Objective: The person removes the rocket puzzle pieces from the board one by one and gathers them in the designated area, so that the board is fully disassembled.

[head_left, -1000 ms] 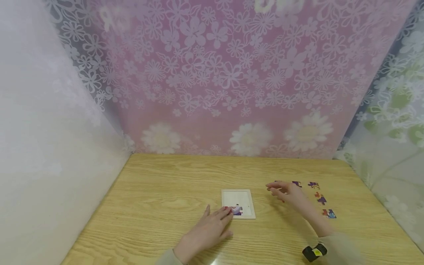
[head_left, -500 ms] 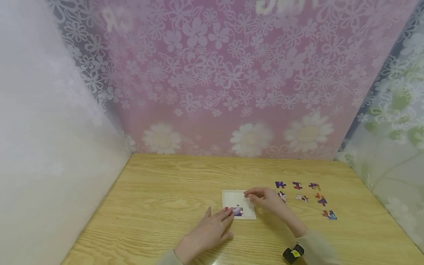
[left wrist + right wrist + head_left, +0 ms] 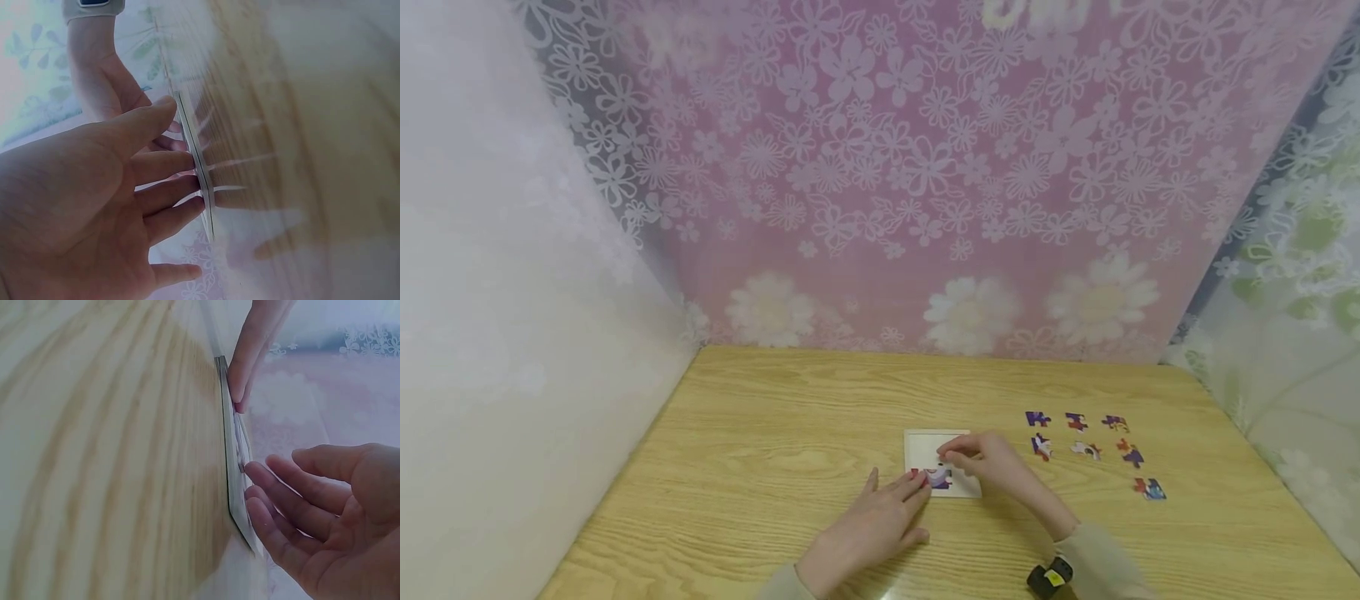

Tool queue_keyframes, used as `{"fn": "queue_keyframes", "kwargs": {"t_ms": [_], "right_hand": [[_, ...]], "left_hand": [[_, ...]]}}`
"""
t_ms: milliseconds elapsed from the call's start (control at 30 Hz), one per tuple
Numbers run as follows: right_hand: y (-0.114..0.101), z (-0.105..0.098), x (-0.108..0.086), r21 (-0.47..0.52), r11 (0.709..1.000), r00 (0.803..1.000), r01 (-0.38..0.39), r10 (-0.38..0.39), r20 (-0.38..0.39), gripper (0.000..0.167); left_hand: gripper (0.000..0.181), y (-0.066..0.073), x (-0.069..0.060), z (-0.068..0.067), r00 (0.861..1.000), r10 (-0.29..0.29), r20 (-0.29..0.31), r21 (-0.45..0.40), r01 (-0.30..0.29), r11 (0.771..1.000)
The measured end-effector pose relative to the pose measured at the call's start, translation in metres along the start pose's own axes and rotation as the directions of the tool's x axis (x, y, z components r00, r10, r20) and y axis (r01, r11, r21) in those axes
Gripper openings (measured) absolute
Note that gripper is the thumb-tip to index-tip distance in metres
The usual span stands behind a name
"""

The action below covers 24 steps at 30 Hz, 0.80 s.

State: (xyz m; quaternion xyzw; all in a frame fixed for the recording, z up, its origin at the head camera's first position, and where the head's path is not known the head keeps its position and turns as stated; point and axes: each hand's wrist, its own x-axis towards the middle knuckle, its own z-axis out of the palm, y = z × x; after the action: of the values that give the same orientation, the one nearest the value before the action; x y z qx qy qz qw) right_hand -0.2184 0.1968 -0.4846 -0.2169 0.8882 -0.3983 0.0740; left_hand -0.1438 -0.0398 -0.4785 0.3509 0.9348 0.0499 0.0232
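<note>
A small white puzzle frame (image 3: 922, 442) lies on the table. Along its near side sit joined jigsaw pieces (image 3: 938, 478) in purple, white and red. My left hand (image 3: 874, 521) rests with spread, fairly straight fingers on the frame's near left corner, its fingertips covering some of the red part. My right hand (image 3: 996, 462) reaches over the frame's right side, fingertips at the upper knob of the joined pieces. In the right wrist view my right fingers (image 3: 284, 544) are gently bent beside the frame edge (image 3: 229, 456). No piece shows between thumb and fingers.
Several loose jigsaw pieces lie spaced out to the right, including a purple one (image 3: 1037, 419), a white one (image 3: 1086, 451) and a red and blue one (image 3: 1150, 489). The wood table (image 3: 775, 433) meets a pink floral backdrop (image 3: 865, 192) behind.
My right hand has moved left from over the loose pieces to the frame, then slightly further left toward the joined pieces. My left hand keeps its place on the frame's corner.
</note>
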Motion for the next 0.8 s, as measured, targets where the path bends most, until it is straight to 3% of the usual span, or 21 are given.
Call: {"fn": "queue_keyframes", "kwargs": {"t_ms": [300, 633, 800], "right_hand": [[-0.003, 0.001, 0.001, 0.008, 1.0, 1.0, -0.007, 0.007, 0.027, 0.027], [-0.004, 0.002, 0.009, 0.0, 1.0, 1.0, -0.021, 0.021, -0.001, 0.023], [-0.004, 0.004, 0.014, 0.047, 0.999, 1.0, 0.003, -0.004, 0.007, 0.021]], "left_hand": [[0.064, -0.002, 0.001, 0.0, 1.0, 0.003, 0.013, 0.013, -0.003, 1.0], [0.065, -0.011, 0.002, -0.002, 1.0, 0.021, 0.005, 0.009, -0.021, 1.0], [0.064, -0.015, 0.003, -0.004, 0.999, 0.034, -0.011, 0.025, -0.034, 0.999]]}}
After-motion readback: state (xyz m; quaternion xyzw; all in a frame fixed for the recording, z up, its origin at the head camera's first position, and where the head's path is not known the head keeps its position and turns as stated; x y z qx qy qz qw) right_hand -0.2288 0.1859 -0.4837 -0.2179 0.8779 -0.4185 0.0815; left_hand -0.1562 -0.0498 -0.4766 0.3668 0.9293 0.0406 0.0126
